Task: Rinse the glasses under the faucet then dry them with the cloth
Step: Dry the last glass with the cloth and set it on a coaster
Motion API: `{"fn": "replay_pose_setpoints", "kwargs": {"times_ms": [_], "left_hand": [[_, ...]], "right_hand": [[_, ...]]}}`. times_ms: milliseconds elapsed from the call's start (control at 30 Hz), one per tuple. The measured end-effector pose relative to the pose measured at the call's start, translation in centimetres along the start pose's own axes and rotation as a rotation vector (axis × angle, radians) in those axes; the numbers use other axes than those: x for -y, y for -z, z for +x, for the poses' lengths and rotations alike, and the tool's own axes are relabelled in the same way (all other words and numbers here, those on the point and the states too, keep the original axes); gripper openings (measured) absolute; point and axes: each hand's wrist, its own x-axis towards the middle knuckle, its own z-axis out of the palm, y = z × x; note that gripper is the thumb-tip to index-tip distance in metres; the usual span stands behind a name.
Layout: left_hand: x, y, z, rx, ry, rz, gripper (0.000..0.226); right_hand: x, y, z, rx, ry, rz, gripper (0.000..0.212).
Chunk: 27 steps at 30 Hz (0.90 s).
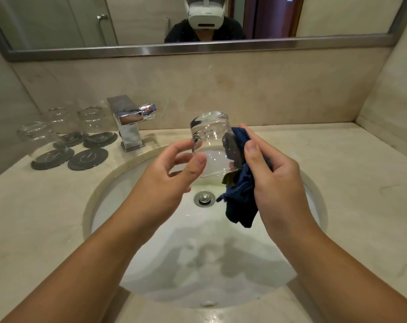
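Observation:
A clear glass [210, 142] is held upside down above the sink [109, 183], its base tilted away from me. My left hand [167, 176] grips its left side between thumb and fingers. My right hand [274, 173] holds a dark blue cloth [241, 201] bunched against the right side of the glass, with the cloth's tail hanging over the drain [204, 198]. The chrome faucet [128, 122] stands at the back left of the basin, and no water runs from it.
Three clear glasses [58, 120] stand upside down on dark round coasters left of the faucet, and one coaster [87, 159] is bare. The beige stone counter [337, 173] surrounds the basin. A mirror [151, 19] spans the back wall.

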Motion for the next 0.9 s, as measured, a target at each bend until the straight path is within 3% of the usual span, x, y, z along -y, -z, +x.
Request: {"fn": "replay_pose_setpoints", "kwargs": {"times_ms": [133, 333, 467, 600, 667, 900], "left_hand": [[0.0, -0.2, -0.3, 0.007, 0.002, -0.019, 0.035], [0.0, -0.2, -0.4, -0.027, -0.037, 0.021, 0.055], [0.0, 0.2, -0.3, 0.060, -0.008, -0.077, 0.086], [0.0, 0.1, 0.1, 0.093, 0.021, -0.129, 0.059], [0.1, 0.0, 0.1, 0.086, 0.033, -0.101, 0.057], [-0.1, -0.6, -0.5, 0.048, -0.032, 0.007, 0.026]], "right_hand": [[1.1, -0.2, -1.1, 0.049, 0.054, -0.024, 0.034], [1.1, -0.4, -1.0, 0.063, 0.027, -0.020, 0.034], [0.3, -0.2, 0.0, 0.077, -0.061, 0.065, 0.031], [0.4, -0.1, -0.1, 0.030, -0.069, 0.093, 0.031], [0.7, -0.1, -0.5, 0.001, -0.017, 0.026, 0.032], [0.9, -0.5, -1.2, 0.086, 0.066, -0.063, 0.036]]}}
